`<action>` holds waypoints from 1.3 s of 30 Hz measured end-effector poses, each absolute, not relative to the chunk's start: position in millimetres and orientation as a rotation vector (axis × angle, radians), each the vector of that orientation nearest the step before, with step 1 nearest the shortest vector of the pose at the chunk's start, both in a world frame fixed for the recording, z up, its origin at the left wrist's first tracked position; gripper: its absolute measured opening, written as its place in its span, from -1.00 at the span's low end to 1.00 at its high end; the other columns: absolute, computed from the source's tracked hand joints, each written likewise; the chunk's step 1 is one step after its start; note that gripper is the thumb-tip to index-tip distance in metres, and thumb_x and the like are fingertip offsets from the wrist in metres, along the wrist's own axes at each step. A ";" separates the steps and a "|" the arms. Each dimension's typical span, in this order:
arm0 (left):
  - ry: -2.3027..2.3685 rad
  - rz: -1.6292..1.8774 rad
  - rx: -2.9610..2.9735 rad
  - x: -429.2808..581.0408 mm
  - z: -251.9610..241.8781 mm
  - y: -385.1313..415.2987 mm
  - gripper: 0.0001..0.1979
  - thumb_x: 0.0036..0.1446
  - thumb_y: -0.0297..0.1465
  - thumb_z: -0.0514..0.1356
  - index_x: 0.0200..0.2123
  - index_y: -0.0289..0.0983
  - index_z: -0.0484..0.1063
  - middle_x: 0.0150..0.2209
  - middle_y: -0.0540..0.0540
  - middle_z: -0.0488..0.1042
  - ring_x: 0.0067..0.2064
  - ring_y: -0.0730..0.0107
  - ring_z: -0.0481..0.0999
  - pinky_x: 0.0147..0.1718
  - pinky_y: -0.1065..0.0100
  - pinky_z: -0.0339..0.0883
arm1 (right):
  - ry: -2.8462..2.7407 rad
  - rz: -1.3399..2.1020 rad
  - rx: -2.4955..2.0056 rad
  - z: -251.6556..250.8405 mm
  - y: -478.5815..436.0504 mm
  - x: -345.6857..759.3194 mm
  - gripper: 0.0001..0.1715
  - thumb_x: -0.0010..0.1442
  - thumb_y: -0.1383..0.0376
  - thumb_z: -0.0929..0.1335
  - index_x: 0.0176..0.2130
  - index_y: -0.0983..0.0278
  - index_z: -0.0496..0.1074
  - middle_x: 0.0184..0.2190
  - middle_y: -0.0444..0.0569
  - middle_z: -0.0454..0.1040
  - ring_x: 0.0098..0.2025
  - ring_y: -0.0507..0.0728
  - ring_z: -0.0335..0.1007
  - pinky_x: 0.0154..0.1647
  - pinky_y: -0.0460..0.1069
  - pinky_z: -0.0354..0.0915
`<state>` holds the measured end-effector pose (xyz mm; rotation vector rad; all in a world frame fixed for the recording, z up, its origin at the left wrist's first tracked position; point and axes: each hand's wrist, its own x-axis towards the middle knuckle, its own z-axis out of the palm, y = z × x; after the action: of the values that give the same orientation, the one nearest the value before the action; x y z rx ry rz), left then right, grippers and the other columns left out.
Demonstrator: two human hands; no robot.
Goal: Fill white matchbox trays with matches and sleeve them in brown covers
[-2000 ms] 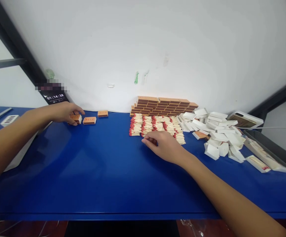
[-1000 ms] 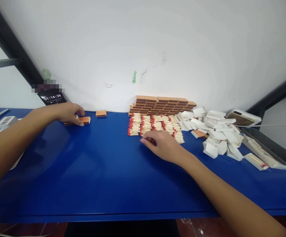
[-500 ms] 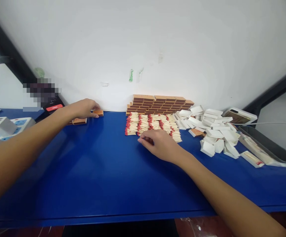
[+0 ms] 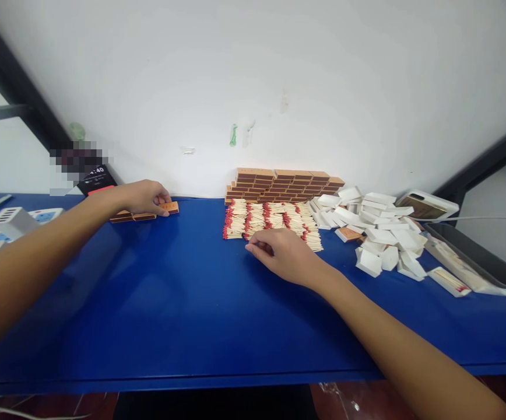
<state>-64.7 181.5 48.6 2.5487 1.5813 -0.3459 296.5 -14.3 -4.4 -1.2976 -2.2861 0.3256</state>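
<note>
One matchbox [image 4: 171, 207] is pinched in the grip of our left hand [image 4: 145, 197], far left on the bench [image 4: 183, 332], just beside other matchboxes [image 4: 144, 217]; a hasty push could knock those askew. Our right hand [image 4: 285, 255] lies curled near the matches [image 4: 234, 220], holding what, we cannot tell; a jerk could scatter them.

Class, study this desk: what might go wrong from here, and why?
The right hand is at the near edge of the matches; a sweep might scatter them. The left hand pinches a matchbox close to other matchboxes, so a slip might knock those askew. The white trays lie loosely heaped and could slide.
</note>
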 end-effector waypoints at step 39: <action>1.623 -0.357 2.445 -85.2 60.4 166.5 -0.23 -0.11 0.07 0.32 0.15 -0.15 0.60 0.09 -0.19 0.65 0.10 -0.04 0.60 0.00 0.22 0.44 | -2.295 0.355 -1.338 -7.3 -13.0 296.9 -0.77 0.45 0.29 0.37 -0.30 0.25 0.52 -0.43 -0.08 0.53 -0.39 0.08 0.37 -0.32 -0.01 0.13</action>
<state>-85.2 166.5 60.4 2.4455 1.6230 -0.3567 296.9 -13.0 -7.3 -1.3376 -2.2948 0.3551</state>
